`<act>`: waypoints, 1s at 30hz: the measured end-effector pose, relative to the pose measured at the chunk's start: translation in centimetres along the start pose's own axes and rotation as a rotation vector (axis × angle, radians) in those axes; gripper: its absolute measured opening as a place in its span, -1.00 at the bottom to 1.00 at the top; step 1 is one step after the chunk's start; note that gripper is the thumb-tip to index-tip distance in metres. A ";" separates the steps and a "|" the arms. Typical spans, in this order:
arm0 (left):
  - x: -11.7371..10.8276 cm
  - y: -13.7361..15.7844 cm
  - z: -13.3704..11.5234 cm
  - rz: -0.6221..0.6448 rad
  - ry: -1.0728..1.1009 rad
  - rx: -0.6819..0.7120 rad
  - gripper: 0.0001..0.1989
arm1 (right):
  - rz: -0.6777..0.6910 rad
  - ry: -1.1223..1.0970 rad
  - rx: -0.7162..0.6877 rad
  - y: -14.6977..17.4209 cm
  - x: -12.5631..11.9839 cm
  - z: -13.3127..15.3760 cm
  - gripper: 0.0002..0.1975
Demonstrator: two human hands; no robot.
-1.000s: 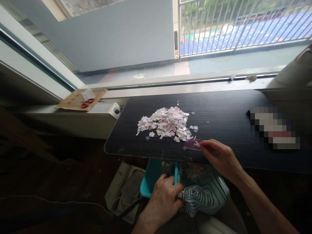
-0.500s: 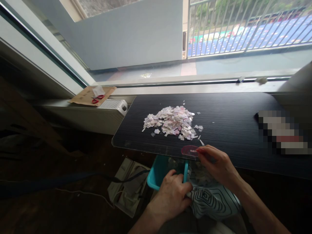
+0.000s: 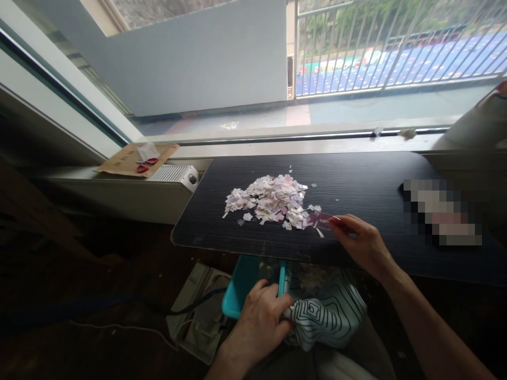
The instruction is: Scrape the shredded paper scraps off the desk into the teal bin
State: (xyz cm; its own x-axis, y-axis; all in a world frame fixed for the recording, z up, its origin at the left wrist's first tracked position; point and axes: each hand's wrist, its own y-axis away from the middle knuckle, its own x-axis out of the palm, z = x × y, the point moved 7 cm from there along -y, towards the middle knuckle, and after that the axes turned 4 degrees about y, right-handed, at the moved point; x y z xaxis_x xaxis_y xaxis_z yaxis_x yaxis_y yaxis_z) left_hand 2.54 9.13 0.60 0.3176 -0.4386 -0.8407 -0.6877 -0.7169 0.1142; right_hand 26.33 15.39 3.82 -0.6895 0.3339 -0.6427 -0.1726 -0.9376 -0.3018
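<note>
My right hand (image 3: 358, 235) pinches a thin, rounded piece of pink see-through plastic (image 3: 317, 220) just over the black table. Its far end meets the right edge of a heap of small white and pinkish paper scraps (image 3: 275, 196); whether it touches them I cannot tell. Below the table's front edge, my left hand (image 3: 266, 311) is closed at the rim of a teal plastic bin (image 3: 233, 295). Its fingers also grip a bunched pale cloth with black lines (image 3: 325, 316). Paper scraps (image 3: 312, 277) show behind the cloth, partly in shadow.
The black table (image 3: 368, 179) stands against a window sill. Red-handled scissors (image 3: 146, 164) lie on a brown envelope (image 3: 114, 163) at the left, beside a white radiator (image 3: 176, 177). A blurred-out item (image 3: 439, 211) lies at the table's right. A box (image 3: 194, 316) stands on the floor.
My right hand has moved the pink plastic piece from the table's front edge forward to the heap's right side. My left hand keeps its hold; the whole view has shifted slightly.
</note>
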 end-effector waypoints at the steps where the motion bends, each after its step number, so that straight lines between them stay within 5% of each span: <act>1: 0.0 0.1 0.1 -0.010 0.008 -0.003 -0.84 | 0.008 0.013 0.013 0.0 0.0 -0.1 -0.82; 30: 0.3 0.3 0.7 -0.030 0.028 -0.029 -0.79 | -0.053 0.101 0.140 1.5 -2.6 0.2 -0.88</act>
State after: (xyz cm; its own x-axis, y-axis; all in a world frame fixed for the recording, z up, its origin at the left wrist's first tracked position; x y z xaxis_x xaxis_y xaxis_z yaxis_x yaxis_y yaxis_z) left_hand 1.94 9.14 -0.02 0.3563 -0.4319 -0.8286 -0.6587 -0.7451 0.1051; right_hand 27.71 13.07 5.22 -0.6036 0.3846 -0.6984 -0.3078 -0.9204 -0.2409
